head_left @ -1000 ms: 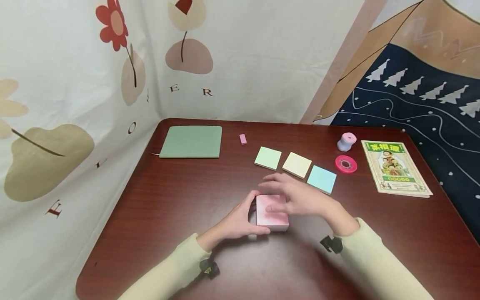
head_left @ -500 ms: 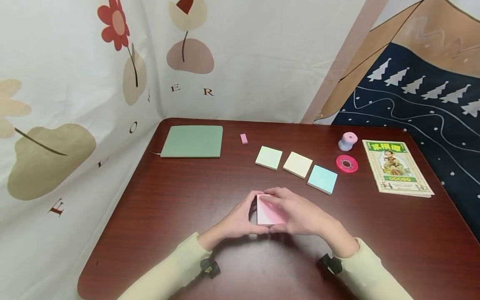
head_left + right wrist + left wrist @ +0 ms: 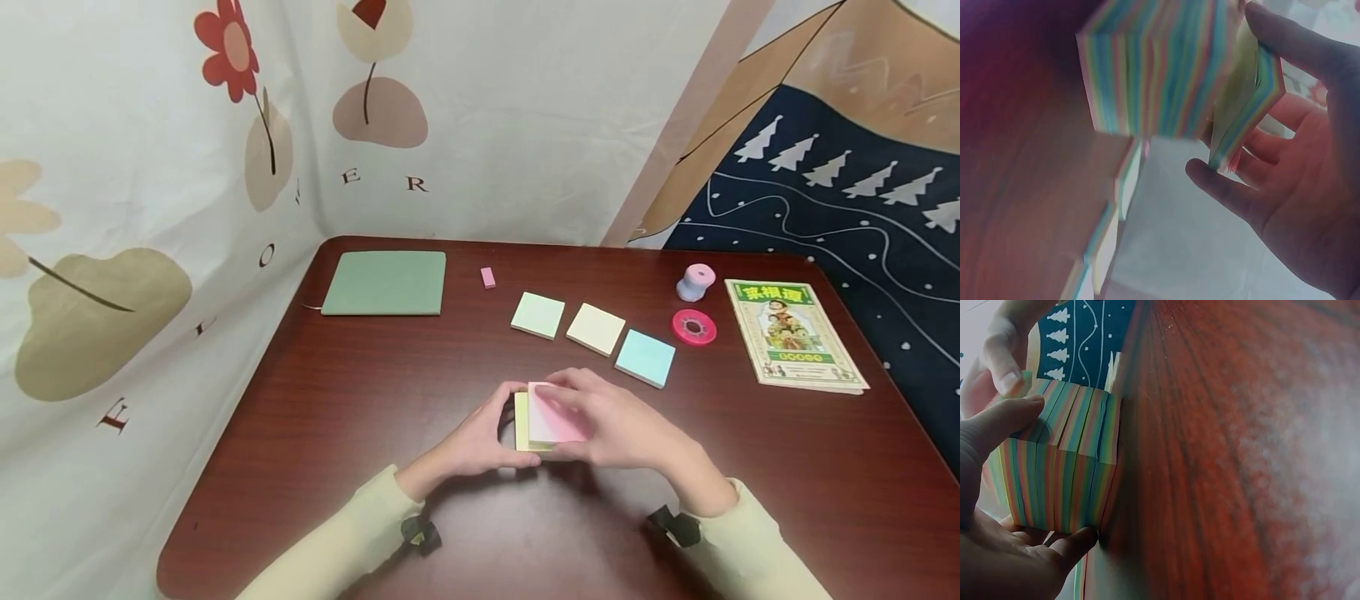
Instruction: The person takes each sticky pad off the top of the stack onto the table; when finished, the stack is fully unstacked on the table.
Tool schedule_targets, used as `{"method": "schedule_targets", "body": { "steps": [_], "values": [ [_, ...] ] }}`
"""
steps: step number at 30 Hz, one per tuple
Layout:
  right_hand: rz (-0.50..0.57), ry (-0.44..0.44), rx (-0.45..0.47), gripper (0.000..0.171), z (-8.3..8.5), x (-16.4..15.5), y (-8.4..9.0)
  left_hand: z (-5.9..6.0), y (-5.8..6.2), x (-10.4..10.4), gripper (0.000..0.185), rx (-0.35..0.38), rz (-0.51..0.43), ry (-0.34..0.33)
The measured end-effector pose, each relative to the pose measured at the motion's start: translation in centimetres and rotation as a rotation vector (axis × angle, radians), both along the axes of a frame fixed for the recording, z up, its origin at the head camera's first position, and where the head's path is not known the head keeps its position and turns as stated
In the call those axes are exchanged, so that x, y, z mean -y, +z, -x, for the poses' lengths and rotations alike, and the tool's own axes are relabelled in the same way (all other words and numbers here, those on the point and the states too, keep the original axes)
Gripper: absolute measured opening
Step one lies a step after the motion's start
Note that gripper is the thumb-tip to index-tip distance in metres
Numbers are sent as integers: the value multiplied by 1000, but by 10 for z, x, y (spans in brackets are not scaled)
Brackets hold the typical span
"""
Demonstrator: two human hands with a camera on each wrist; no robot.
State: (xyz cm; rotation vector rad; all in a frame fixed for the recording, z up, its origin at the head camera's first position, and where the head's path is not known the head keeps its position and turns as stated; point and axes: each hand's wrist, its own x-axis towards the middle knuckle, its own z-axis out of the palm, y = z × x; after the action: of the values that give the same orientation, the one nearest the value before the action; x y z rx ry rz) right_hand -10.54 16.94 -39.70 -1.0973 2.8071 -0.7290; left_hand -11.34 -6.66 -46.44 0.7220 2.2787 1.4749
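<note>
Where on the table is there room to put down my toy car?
Bare wood lies in front of the green notebook, along the table's left side, and at the near right below the booklet. It is crowded around the three small pads, the tape roll, and where the left hand and right hand hold the sticky-note block.
</note>
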Motion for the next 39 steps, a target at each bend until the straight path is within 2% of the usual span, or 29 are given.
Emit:
{"method": "schedule_targets", "body": {
  "steps": [4,10,14,18,22,26,39],
  "values": [
    [30,-81,26,75,4,-29,3,0,1,0,87,-13,22,12],
    [32,-273,74,75,14,-92,-2,0,1,1,86,-24,43,20],
    [22,-393,164,76,20,-133,-12,0,1,1,86,-27,49,18],
    [-8,-474,252,81,23,-164,-25,0,0,1,85,-27,38,16],
    [-31,-494,280,82,27,-180,-36,0,0,1,84,-30,30,11],
    [-42,-478,258,79,31,-184,-44,0,0,1,83,-38,42,8],
    [-60,-470,274,82,33,-180,-48,0,-1,0,85,-32,58,19]
  ]
}}
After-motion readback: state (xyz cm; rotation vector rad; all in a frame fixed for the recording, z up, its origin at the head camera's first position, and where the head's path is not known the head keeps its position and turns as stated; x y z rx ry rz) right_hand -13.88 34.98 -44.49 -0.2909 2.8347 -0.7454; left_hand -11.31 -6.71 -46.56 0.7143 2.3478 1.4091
